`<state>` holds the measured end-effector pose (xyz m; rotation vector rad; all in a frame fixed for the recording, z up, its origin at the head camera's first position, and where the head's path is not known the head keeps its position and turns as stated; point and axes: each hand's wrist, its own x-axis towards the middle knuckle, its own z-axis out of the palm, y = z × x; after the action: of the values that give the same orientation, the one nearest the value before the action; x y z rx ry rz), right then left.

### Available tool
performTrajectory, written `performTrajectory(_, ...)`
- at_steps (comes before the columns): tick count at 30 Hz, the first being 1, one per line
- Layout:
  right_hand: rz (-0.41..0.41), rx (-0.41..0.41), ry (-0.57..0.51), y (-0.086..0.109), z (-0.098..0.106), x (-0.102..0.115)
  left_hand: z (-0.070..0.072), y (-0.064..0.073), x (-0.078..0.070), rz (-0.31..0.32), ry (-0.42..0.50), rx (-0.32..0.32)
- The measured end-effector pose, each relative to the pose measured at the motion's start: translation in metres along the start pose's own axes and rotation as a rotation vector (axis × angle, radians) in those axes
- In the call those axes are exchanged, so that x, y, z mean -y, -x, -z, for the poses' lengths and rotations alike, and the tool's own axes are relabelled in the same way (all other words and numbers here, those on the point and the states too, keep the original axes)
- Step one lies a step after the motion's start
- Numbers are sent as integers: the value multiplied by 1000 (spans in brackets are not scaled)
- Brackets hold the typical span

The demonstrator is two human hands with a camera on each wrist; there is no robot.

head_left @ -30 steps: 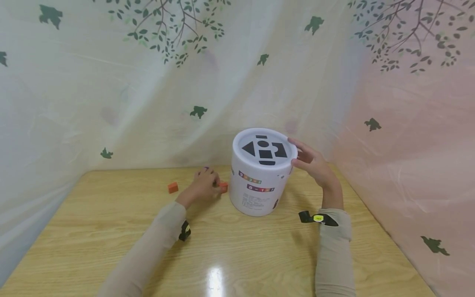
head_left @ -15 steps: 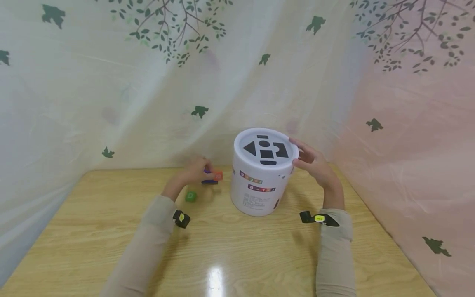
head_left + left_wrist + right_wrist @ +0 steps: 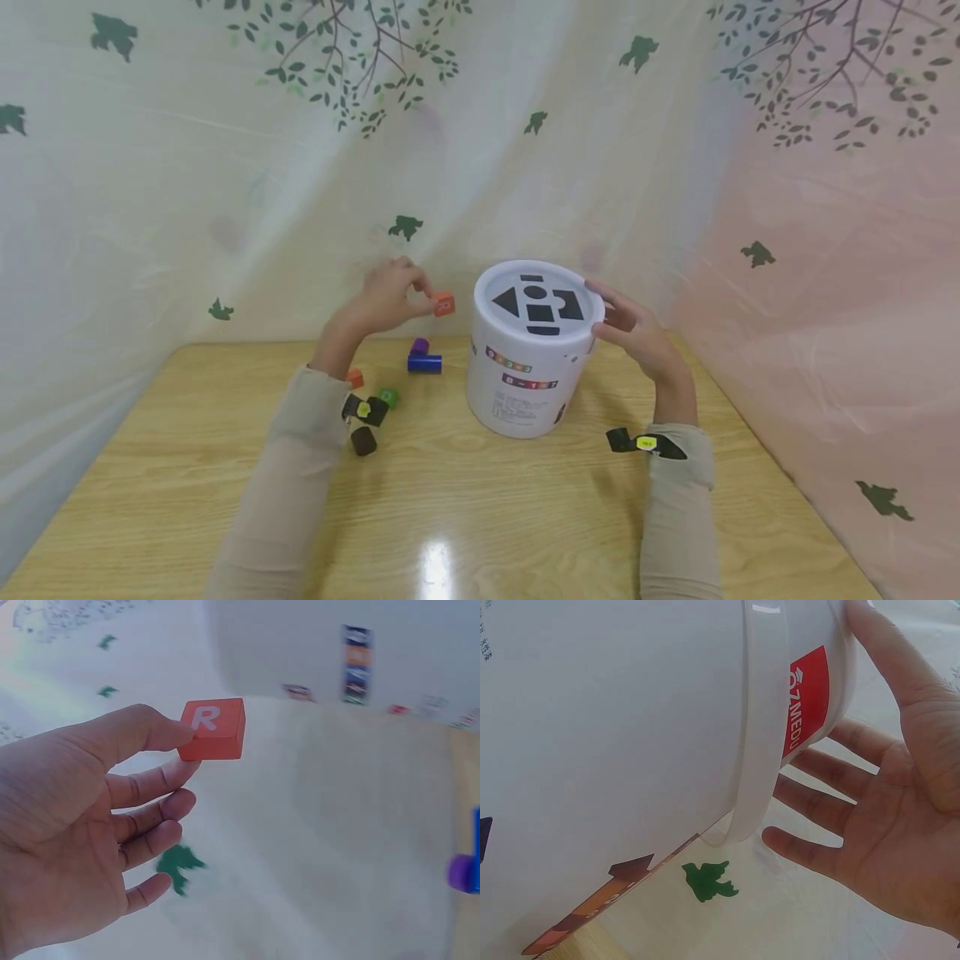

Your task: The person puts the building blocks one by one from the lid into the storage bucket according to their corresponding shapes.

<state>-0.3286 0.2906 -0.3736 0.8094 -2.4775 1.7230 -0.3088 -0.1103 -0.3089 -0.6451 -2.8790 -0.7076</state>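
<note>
My left hand (image 3: 390, 296) is raised at the left of the white bucket, pinching an orange block (image 3: 443, 303) between thumb and index finger. In the left wrist view the block (image 3: 212, 729) shows a white letter R; the other fingers are loosely bent. The white bucket (image 3: 517, 392) stands upright, its lid (image 3: 487, 310) cut with a triangle, a circle, a square and other shaped holes. With fingers spread and fairly straight, my right hand (image 3: 637, 337) touches the right side of the rim. The right wrist view shows that hand (image 3: 900, 795) beside the bucket's handle (image 3: 761, 735).
On the wooden table (image 3: 510, 508) lie a blue cylinder (image 3: 424, 364), a purple piece (image 3: 420, 346), a green block (image 3: 387, 397) and another orange block (image 3: 355, 378), partly hidden by the left wrist. A leaf-printed cloth (image 3: 315, 225) hangs behind the table.
My left hand has picked the orange block up from beside the bucket and lifted it to about lid height. The blue, purple and green pieces have come into view. The right hand stays at the rim.
</note>
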Motion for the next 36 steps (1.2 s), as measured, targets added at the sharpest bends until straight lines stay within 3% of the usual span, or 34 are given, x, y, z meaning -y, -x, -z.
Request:
performTrajectory(6,-24,-13,-4,1,-1,1,20,-11,-25,-32,3,-57)
performTrajectory(12,-15,-5,-5,2,0,4,24,-28,-44,-60,15,-56)
performTrajectory(27,-14,9,-9,2,-1,5,-8,-70,-66,-62,-10,-127)
performTrajectory(36,-15,9,-16,1,0,3,-23,-87,-76,-71,-92,-145)
